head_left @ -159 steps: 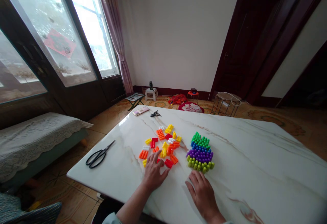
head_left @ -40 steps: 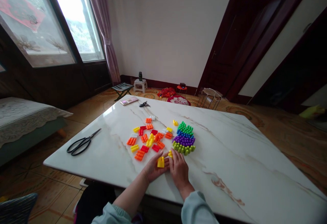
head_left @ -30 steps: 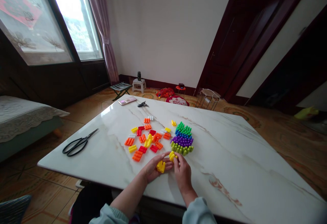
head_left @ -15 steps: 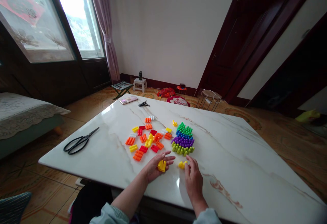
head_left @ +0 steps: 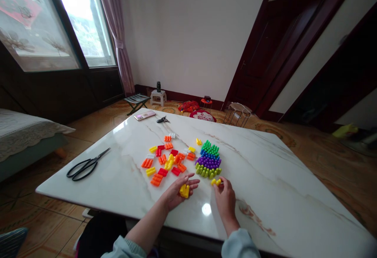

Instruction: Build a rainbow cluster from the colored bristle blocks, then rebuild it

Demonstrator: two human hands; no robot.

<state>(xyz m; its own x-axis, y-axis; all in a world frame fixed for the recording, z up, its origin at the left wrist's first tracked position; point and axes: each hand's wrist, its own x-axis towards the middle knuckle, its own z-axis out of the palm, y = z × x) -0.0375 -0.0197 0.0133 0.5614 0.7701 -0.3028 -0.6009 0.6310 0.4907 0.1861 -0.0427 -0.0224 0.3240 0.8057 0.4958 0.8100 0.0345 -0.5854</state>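
My left hand (head_left: 178, 191) is turned palm up with its fingers stretched, and yellow plastic toy blocks (head_left: 184, 191) lie in it. Between the thumb and fingers of my right hand (head_left: 225, 196) is another yellow toy block (head_left: 215, 182), just off the near edge of a set of upright blocks. That set has green (head_left: 210, 148), blue (head_left: 211, 155), purple (head_left: 208, 162) and yellow-green blocks (head_left: 207, 171) in rows. Left of it, loose orange (head_left: 156, 179), red (head_left: 176, 171), yellow (head_left: 150, 171) and white blocks are scattered.
All this is on a white marbled table (head_left: 259, 171). Black scissors (head_left: 88, 165) lie at its left, with a phone (head_left: 145, 115) and small black pliers (head_left: 163, 119) at the far edge. One yellow block (head_left: 198, 141) lies behind the coloured set.
My right hand has moved forward with the yellow block, closer to the yellow-green row. The left hand keeps its blocks in the palm. The whole view has shifted slightly.
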